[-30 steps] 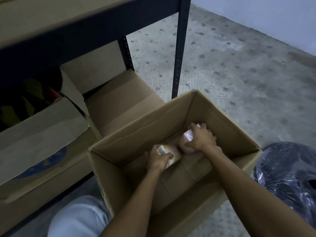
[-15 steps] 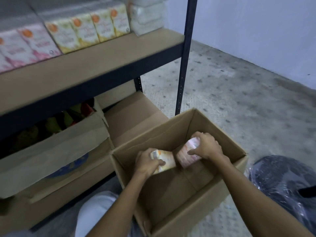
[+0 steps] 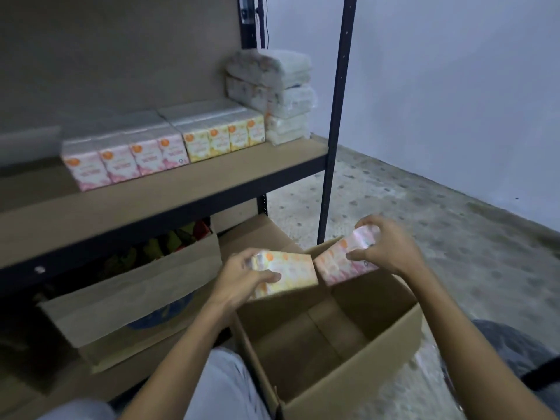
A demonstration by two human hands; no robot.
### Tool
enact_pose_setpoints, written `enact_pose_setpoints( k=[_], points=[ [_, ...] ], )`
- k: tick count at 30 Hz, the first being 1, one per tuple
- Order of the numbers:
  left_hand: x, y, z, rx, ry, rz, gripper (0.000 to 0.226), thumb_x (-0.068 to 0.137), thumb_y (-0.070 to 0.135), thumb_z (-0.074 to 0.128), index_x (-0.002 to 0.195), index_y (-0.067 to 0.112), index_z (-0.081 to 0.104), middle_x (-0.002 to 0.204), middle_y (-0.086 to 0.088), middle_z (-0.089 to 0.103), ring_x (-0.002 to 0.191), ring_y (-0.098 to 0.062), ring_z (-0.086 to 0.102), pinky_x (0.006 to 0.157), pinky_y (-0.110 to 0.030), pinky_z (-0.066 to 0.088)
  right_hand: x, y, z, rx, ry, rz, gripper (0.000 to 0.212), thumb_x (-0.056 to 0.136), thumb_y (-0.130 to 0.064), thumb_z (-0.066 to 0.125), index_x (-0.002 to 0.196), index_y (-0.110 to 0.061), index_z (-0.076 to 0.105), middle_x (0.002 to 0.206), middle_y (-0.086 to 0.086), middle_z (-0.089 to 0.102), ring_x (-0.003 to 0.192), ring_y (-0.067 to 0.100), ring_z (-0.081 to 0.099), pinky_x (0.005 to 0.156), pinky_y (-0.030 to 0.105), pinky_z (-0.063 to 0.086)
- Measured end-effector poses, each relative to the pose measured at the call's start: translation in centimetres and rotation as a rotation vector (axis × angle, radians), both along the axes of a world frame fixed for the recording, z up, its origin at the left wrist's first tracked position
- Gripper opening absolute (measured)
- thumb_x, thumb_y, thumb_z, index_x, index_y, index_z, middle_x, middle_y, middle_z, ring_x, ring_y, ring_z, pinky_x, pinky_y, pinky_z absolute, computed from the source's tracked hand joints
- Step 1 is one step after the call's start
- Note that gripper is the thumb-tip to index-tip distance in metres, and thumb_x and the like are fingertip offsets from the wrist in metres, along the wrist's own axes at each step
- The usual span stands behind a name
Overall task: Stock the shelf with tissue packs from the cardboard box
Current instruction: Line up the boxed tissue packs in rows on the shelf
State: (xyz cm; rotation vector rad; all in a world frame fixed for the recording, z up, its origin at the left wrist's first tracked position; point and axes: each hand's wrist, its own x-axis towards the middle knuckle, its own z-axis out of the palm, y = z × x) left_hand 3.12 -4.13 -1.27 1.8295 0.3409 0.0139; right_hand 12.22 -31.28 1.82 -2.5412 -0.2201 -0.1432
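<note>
My left hand [image 3: 242, 277] grips a yellow tissue pack [image 3: 291, 272] above the far left rim of the open cardboard box [image 3: 348, 386]. My right hand [image 3: 385, 250] holds a pink tissue pack [image 3: 339, 265] beside it, over the box's far corner. The box's inside looks bare where it shows. On the wooden shelf [image 3: 181, 195] stand a row of pink packs [image 3: 127, 160] and a row of yellow packs [image 3: 224, 137]. White plastic-wrapped packs [image 3: 272, 98] are stacked at the shelf's right end.
A black upright post [image 3: 336, 122] marks the shelf's right front corner. Under the shelf sits another open carton [image 3: 136, 295] with coloured items. A dark plastic bag [image 3: 515, 353] lies on the speckled floor at right. A pale wall stands behind.
Both hands have lifted the two packs out of the box's bottom to above its far rim. The view has tilted up, and the stocked shelf has come into sight.
</note>
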Motion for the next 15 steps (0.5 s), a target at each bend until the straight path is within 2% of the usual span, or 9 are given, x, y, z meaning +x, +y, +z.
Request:
enact_pose_setpoints(
  k=[3, 5, 8, 12, 15],
  points=[
    [-2.3, 0.6, 3.8, -0.023, -0.08, -0.021, 0.043, 0.068, 0.008, 0.083, 0.107, 0.021, 0.068, 0.101, -0.005, 0.072, 0.081, -0.015, 0.071, 0.063, -0.025, 0.055, -2.1, -0.1, 4.4, 0.045, -0.099, 0.002, 0.059, 0.058, -0.038, 0.087, 0.109, -0.03, 0.059, 0.111, -0.006, 0.057, 0.096, 0.018, 0.053, 0.077, 0.036, 0.049],
    [-3.9, 0.9, 6.2, -0.056, -0.135, -0.016, 0.041, 0.07, 0.005, 0.081, 0.105, 0.02, 0.069, 0.098, -0.005, 0.072, 0.076, -0.013, 0.071, 0.058, -0.022, 0.054, -3.6, -0.2, 7.4, 0.065, -0.16, 0.006, 0.054, 0.059, -0.036, 0.087, 0.105, -0.032, 0.058, 0.106, -0.01, 0.052, 0.091, 0.015, 0.052, 0.073, 0.033, 0.047],
    [-6.1, 1.6, 9.4, -0.061, -0.209, -0.025, 0.037, 0.071, 0.014, 0.081, 0.103, 0.028, 0.07, 0.095, 0.001, 0.072, 0.077, -0.008, 0.07, 0.052, -0.017, 0.049, -5.5, 0.0, 11.4, 0.176, -0.217, 0.026, 0.049, 0.058, -0.033, 0.086, 0.098, -0.037, 0.058, 0.104, -0.008, 0.056, 0.088, 0.018, 0.059, 0.074, 0.042, 0.056],
    [-8.2, 3.6, 13.3, -0.039, -0.309, -0.03, 0.038, 0.07, 0.019, 0.081, 0.1, 0.039, 0.071, 0.099, 0.008, 0.072, 0.086, -0.008, 0.069, 0.063, -0.02, 0.051, -6.7, 0.8, 15.3, 0.311, -0.315, 0.053, 0.049, 0.056, -0.034, 0.087, 0.097, -0.035, 0.061, 0.093, -0.02, 0.058, 0.086, 0.014, 0.059, 0.077, 0.046, 0.057],
    [-9.2, 5.7, 16.0, -0.011, -0.38, -0.018, 0.041, 0.064, 0.021, 0.081, 0.085, 0.054, 0.069, 0.095, 0.017, 0.072, 0.089, -0.006, 0.069, 0.071, -0.026, 0.051, -6.6, 1.9, 16.9, 0.447, -0.358, 0.086, 0.05, 0.055, -0.036, 0.088, 0.098, -0.036, 0.063, 0.097, -0.019, 0.061, 0.092, 0.015, 0.062, 0.079, 0.047, 0.057]
  ],
)
